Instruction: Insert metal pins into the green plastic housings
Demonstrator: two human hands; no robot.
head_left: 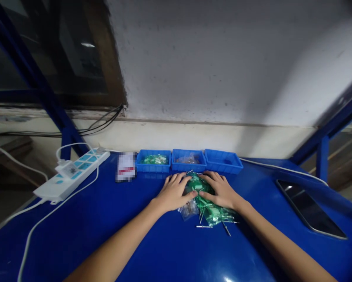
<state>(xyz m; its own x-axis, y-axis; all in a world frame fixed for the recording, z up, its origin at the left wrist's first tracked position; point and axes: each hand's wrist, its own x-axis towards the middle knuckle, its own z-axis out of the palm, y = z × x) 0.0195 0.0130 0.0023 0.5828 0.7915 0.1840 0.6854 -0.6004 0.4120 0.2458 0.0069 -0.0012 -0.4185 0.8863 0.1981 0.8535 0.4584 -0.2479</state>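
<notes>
the left hand (pixel 174 192) and the right hand (pixel 221 190) lie palm down on opposite sides of a heap of green packets (pixel 218 214), fingers spread and not clamped on anything, thumb tips close together over its middle; such a cupped hold probably keeps the loose, slippery pile from sliding apart. the heap sits mid-surface, in front of a row of bins, likely so that everything is within easy reach. a clear packet (pixel 189 209) with brownish contents pokes out below the left hand, and thin metal rods (pixel 204 226) stick out at the near edge. the left bin (pixel 154 168) holds green pieces, the middle bin (pixel 187 167) clear bags, and the right bin (pixel 225 169) stands beside them, which suggests a sorted layout. a blurred white pack (pixel 126 166) lies left of the row. the power strip (pixel 76 174) and its white cable (pixel 62 205) take up the left side; a phone (pixel 309 207) lies to the right, well apart from the heap. the hands hide much of the pile.
</notes>
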